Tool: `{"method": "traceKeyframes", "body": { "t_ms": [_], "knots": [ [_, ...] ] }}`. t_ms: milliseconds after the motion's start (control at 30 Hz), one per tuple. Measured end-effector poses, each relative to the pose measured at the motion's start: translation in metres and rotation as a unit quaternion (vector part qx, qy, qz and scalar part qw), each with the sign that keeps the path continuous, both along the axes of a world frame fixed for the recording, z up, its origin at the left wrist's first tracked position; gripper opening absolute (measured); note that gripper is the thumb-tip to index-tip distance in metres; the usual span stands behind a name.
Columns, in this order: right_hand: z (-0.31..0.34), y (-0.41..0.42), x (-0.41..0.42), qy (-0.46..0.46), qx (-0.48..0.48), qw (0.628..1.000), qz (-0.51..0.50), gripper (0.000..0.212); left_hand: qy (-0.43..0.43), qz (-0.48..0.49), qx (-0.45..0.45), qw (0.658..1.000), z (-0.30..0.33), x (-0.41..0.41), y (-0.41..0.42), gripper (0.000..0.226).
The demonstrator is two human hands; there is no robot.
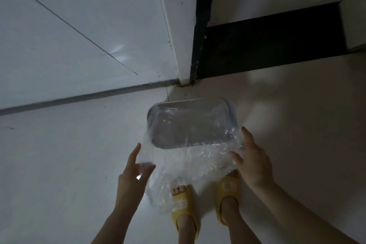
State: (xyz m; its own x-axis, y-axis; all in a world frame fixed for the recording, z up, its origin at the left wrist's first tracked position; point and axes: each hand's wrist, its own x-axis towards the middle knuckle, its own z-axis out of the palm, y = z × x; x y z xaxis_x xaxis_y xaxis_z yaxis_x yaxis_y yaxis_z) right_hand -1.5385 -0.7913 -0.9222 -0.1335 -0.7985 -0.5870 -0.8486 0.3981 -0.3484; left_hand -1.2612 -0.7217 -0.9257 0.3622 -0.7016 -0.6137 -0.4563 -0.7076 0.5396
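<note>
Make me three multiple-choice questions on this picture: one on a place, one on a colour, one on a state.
1. Where does the pale rectangular plastic bin stand? A on the pale tiled floor ahead of the feet; B on a shelf; C behind the person.
2. What colour are the open-toed foam slippers? A blue; B yellow; C black.
3. How is the clear crinkled plastic bag held? A by one hand; B by both hands; C by neither.
Key: A, it sits beyond the toes. B, both show yellow. B, the left hand and right hand each pinch an edge.
</note>
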Motion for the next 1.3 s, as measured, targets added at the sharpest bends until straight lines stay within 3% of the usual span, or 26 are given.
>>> {"method": "traceKeyframes", "body": {
  "t_ms": [67,200,467,600,800,933,1033,1133,1300],
  "knots": [
    [0.005,-0.001,0.003,0.008,-0.074,0.997,-0.005,0.058,-0.017,0.026,-0.011,0.999,0.002,0.002,-0.007,0.064],
    [0.012,-0.021,0.014,-0.005,-0.158,0.987,0.02,0.043,-0.025,-0.044,-0.04,0.998,0.007,-0.003,-0.04,0.057],
    [-0.003,-0.065,0.038,0.081,-0.1,0.985,0.118,0.038,-0.129,-0.136,0.016,0.982,-0.019,-0.006,-0.084,0.054],
    [0.001,-0.056,0.028,0.072,-0.109,0.983,0.131,0.056,-0.106,-0.086,0.01,0.991,-0.013,-0.004,-0.077,0.067],
    [0.023,-0.003,-0.001,-0.044,-0.084,0.995,-0.016,0.08,0.025,0.036,-0.001,0.999,0.021,-0.005,-0.031,0.084],
    [0.02,0.024,0.0,-0.105,0.034,0.984,-0.14,0.102,0.073,0.116,0.008,0.991,0.028,-0.013,-0.009,0.092],
    [0.011,0.027,0.006,-0.128,0.11,0.96,-0.224,0.096,0.071,0.132,0.001,0.989,0.024,-0.013,-0.009,0.093],
    [0.011,0.015,0.013,-0.123,0.011,0.964,-0.237,0.074,0.05,0.112,-0.016,0.992,0.018,-0.01,-0.021,0.081],
    [0.019,-0.028,0.022,-0.059,-0.117,0.982,-0.133,0.064,0.014,0.073,-0.041,0.996,0.008,-0.005,-0.056,0.074]
  ]
}}
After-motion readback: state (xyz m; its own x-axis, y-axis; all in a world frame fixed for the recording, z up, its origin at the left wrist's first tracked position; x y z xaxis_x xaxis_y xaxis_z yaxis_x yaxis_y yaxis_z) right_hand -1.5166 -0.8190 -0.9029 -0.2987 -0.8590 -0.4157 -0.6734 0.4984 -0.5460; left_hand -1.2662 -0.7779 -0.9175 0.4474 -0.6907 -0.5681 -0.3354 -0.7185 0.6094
